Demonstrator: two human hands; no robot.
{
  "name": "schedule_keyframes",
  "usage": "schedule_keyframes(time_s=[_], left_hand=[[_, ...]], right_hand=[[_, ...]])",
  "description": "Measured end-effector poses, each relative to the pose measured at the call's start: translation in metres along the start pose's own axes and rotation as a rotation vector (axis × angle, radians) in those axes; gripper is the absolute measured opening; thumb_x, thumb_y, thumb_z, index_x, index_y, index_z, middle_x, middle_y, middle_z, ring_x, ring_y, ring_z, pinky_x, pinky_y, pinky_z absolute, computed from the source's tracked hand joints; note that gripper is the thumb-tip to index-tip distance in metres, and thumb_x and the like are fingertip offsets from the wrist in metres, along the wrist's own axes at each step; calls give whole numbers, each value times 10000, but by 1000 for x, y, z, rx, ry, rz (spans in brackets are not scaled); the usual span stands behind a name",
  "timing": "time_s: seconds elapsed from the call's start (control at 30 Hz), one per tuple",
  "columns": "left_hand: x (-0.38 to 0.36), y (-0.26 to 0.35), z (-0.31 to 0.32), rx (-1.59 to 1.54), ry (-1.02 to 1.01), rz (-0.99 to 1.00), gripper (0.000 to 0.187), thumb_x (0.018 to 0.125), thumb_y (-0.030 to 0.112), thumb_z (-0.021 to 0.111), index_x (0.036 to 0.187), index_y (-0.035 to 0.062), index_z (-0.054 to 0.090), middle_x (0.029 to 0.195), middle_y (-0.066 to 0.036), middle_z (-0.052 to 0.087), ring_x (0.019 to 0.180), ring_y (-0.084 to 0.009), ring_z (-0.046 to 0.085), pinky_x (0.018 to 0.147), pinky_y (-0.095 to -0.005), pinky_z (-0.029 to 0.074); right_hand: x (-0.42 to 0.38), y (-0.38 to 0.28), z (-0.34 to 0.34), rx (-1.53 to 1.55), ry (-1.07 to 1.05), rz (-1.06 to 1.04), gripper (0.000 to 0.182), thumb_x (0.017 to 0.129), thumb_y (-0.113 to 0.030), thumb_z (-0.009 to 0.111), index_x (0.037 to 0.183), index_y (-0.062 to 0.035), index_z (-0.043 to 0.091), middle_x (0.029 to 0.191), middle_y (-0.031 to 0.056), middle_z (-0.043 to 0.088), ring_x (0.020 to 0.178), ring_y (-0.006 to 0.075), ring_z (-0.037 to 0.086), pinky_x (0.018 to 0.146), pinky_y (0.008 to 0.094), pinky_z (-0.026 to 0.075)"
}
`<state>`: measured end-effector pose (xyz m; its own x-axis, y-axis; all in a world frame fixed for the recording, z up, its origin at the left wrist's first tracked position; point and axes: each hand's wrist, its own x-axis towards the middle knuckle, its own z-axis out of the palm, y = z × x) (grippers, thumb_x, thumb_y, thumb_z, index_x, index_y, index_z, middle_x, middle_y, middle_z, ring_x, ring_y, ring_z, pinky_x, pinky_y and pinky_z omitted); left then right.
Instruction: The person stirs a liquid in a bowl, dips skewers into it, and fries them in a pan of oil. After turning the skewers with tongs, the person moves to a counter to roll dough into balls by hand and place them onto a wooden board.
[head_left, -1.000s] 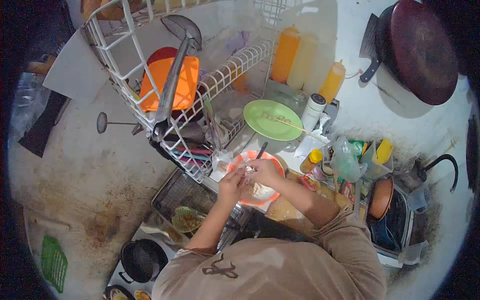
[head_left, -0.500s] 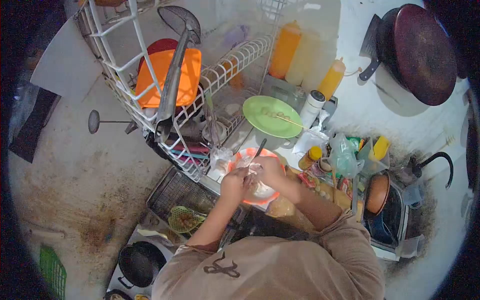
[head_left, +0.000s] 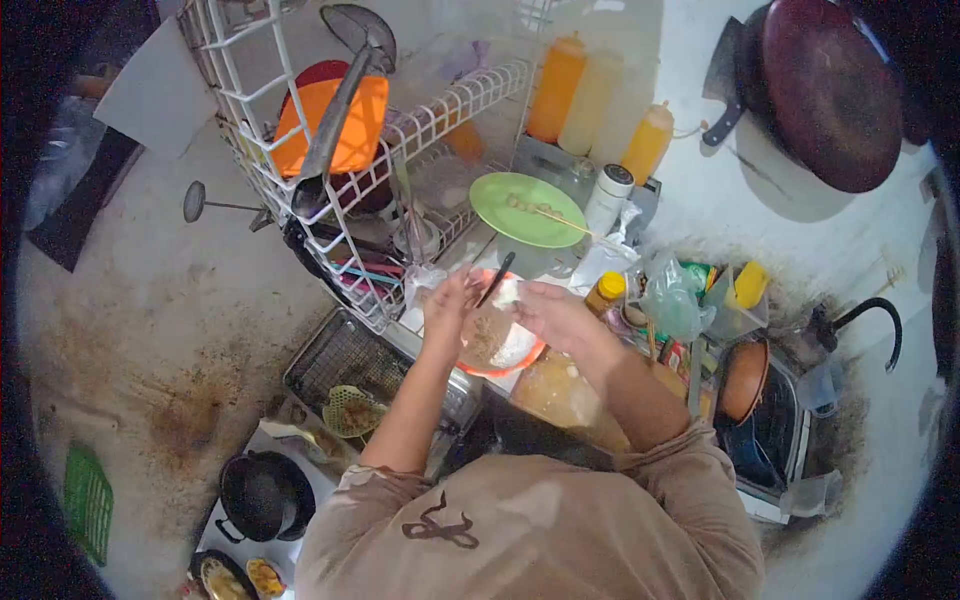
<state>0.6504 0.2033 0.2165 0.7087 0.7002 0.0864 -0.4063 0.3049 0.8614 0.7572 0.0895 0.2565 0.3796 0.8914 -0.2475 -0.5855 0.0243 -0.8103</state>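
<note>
An orange-rimmed bowl (head_left: pixel 473 368) stands before me, holding a brownish mixture (head_left: pixel 484 338) on its left side and white powder (head_left: pixel 514 346) on its right. A utensil with a black handle (head_left: pixel 497 279) leans up out of it at the far rim. Over the bowl's left edge, my left hand (head_left: pixel 448 308) is raised with loosely bent, parted fingers. On the opposite side my right hand (head_left: pixel 560 316) points its fingers inward above the bowl, and I make out nothing held in it. A white patch (head_left: pixel 507 292) shows beside its fingertips.
Behind the bowl is a green plate (head_left: pixel 525 228) with a skewer of small balls. A white wire rack (head_left: pixel 350 235) with a ladle rises at left. A cutting board (head_left: pixel 570 390) lies near my right forearm. Jars and bags crowd the right, beside a brown pan (head_left: pixel 744 382).
My hands were together over the bowl and have now moved apart, uncovering the powder and mixture. The whole view has shifted slightly.
</note>
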Motion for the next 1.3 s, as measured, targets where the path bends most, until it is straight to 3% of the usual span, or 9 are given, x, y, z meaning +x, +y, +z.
schedule_keyframes(time_s=[0.13,0.23,0.3,0.47,0.6,0.77,1.03,1.23,1.3], left_hand=[[-25,18,47,-873,-183,-180,692,765,565,225,1161,2,296,1188,-176,330,1081,-295,345,910,-428,251],[-32,10,66,-764,-213,-86,706,747,583,225,1160,14,296,1186,-160,331,1079,-301,344,915,-425,257],[-37,-1,78,-624,-190,-54,685,749,567,242,1154,18,305,1167,-147,351,1077,-280,350,910,-405,275],[-51,-24,95,-593,52,-154,594,776,473,301,1164,24,278,1150,-110,359,1074,-219,361,873,-342,346],[-58,-31,103,-687,245,-142,619,746,524,299,1123,34,318,1135,-86,371,1059,-199,372,876,-331,351],[-95,-44,130,-660,-167,-280,680,717,604,228,1112,60,326,1093,-95,404,1033,-231,390,875,-380,339],[-128,-50,184,-670,-357,-369,733,673,684,173,1047,81,360,1073,-117,423,1035,-276,381,877,-425,300],[-145,-74,208,-767,-97,-465,800,627,730,189,1122,114,319,1156,-112,364,1071,-294,333,870,-448,279],[-145,-82,212,-792,-372,-444,786,621,734,193,1172,180,278,1197,-109,324,1087,-317,307,849,-479,273]], right_hand=[[-18,21,17,-399,-2,-277,147,759,-94,496,895,-75,546,789,24,543,700,119,493,610,233,394],[-42,25,19,-1205,206,-1050,105,649,-78,542,721,-103,614,716,41,563,715,186,490,632,286,395],[-60,17,12,-1439,174,-1105,134,688,-119,516,784,-102,607,739,32,560,749,209,477,687,306,382],[-89,22,-5,-1443,371,-934,201,689,-180,495,850,-96,582,1026,75,462,908,277,389,740,365,328],[-130,-18,-18,-1451,88,-1053,286,665,-198,513,939,-128,554,1063,119,424,918,307,385,747,381,319],[-149,-22,-19,-1615,-2,-1115,591,673,-239,500,1156,34,298,1173,165,354,1112,318,293,922,423,206],[-159,-6,-59,-1430,-30,-1033,564,725,-292,449,1202,-45,274,1140,199,375,1101,307,298,915,442,183],[-177,-9,-87,-972,121,-757,551,742,-338,426,1209,-84,279,1168,195,344,1109,302,271,897,464,181],[-193,-4,-84,-1144,109,-877,514,754,-306,433,1200,-87,299,1165,183,355,1087,286,301,890,438,207]])
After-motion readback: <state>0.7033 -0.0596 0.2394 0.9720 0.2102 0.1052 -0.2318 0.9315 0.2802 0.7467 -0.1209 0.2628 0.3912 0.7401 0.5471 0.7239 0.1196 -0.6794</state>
